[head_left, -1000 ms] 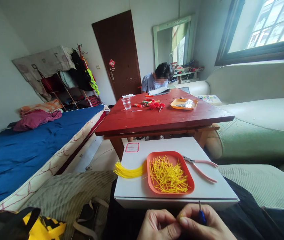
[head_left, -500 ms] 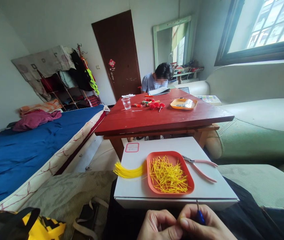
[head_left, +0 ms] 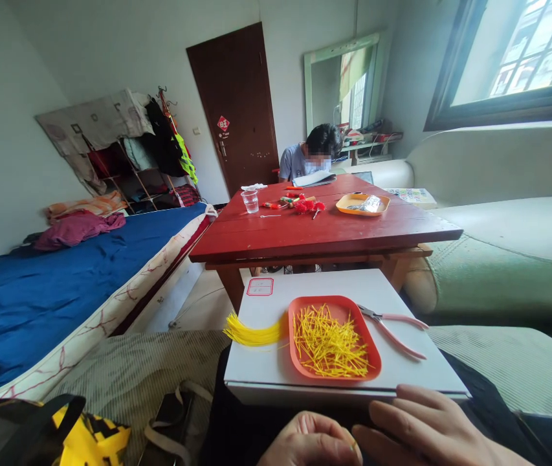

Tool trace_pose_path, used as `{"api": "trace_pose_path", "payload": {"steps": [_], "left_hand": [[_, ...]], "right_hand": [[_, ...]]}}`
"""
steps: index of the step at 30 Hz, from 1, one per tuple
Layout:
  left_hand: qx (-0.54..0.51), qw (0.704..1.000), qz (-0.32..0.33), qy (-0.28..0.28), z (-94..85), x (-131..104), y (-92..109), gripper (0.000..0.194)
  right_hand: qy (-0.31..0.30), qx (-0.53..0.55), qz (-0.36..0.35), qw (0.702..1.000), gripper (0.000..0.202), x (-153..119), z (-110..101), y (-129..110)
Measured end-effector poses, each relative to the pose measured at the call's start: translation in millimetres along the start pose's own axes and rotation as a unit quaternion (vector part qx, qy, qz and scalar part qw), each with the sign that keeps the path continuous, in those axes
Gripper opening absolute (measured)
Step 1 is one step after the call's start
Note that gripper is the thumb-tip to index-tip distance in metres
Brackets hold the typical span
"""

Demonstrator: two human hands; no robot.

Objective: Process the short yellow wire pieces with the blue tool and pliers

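My left hand [head_left: 312, 441] is at the bottom centre, its thumb and forefinger pinched on a tiny yellowish piece [head_left: 354, 444]. Beside it, my right hand [head_left: 419, 424] has its back turned up and its fingers stretched forward near the box's front edge; whatever lies under its palm is hidden. On the white box [head_left: 261, 366] sits an orange-red tray [head_left: 376, 369] of short yellow strands [head_left: 329, 343]. A bundle of long yellow strands [head_left: 256, 333] lies left of the tray, and pliers with pink handles [head_left: 399, 336] lie right of it, jaws toward the tray.
Beyond the box stands a red table [head_left: 256, 236] with a plastic cup [head_left: 250, 201], red fluffy pieces [head_left: 305, 206] and a yellow tray [head_left: 343, 210]. A person [head_left: 299, 162] sits behind it, head bent. A blue-covered bed [head_left: 76, 278] is at left, a pale sofa [head_left: 513, 239] at right.
My right hand has turned over and its fingers have straightened; the blue-handled tool seen in it earlier no longer shows. The view has shifted slightly.
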State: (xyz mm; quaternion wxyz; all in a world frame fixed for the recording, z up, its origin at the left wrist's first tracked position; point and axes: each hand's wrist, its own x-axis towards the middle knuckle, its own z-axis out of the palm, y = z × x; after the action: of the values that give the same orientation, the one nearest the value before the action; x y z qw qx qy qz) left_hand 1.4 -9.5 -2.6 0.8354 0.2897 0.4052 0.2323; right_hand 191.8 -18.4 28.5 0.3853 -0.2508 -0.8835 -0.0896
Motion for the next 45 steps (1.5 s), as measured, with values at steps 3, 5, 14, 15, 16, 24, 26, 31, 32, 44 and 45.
{"api": "trace_pose_path", "payload": {"steps": [3, 5, 14, 15, 16, 24, 26, 31, 32, 44, 45], "left_hand": [[0.009, 1.0, -0.004, -0.018, 1.2, -2, 3, 0.021], [0.013, 1.0, -0.009, -0.018, 2.9, -2, 5, 0.022], [0.147, 0.987, 0.058, 0.004, -15.7, -4, 3, 0.044], [0.175, 0.982, 0.07, 0.003, -20.5, -5, 3, 0.046], [0.205, 0.975, 0.087, 0.009, -25.1, -7, 3, 0.048], [0.361, 0.899, 0.222, 0.109, -31.1, -18, 16, 0.051], [0.322, 0.918, 0.22, 0.075, -19.6, -13, 19, 0.052], [0.238, 0.967, 0.089, -0.03, 1.6, -3, 22, 0.04], [0.225, 0.971, 0.078, -0.028, 1.3, -3, 22, 0.038], [0.135, 0.961, 0.223, 0.094, -11.7, -2, 8, 0.036], [0.164, 0.944, 0.26, 0.118, -8.5, -2, 6, 0.034]], "right_hand": [[-0.037, 0.029, 0.003, 0.999, 0.055, 7, -3, 2], [-0.066, 0.046, -0.016, 0.997, 0.056, 7, -3, 3], [-0.139, 0.066, -0.003, 0.988, 0.051, 15, -22, 11], [-0.146, 0.067, -0.001, 0.987, 0.05, 16, -25, 13], [-0.154, 0.07, 0.002, 0.986, 0.05, 16, -28, 14], [-0.105, 0.106, 0.033, 0.988, 0.043, -10, -15, 22], [-0.109, 0.109, 0.033, 0.988, 0.041, -13, -9, 21], [-0.101, 0.086, 0.018, 0.991, 0.044, -7, -12, 16], [-0.101, 0.081, 0.014, 0.991, 0.044, -5, -14, 16], [-0.161, 0.19, 0.218, 0.944, 0.025, -14, 22, 12], [-0.156, 0.236, 0.274, 0.919, 0.022, -11, 25, 9]]}}
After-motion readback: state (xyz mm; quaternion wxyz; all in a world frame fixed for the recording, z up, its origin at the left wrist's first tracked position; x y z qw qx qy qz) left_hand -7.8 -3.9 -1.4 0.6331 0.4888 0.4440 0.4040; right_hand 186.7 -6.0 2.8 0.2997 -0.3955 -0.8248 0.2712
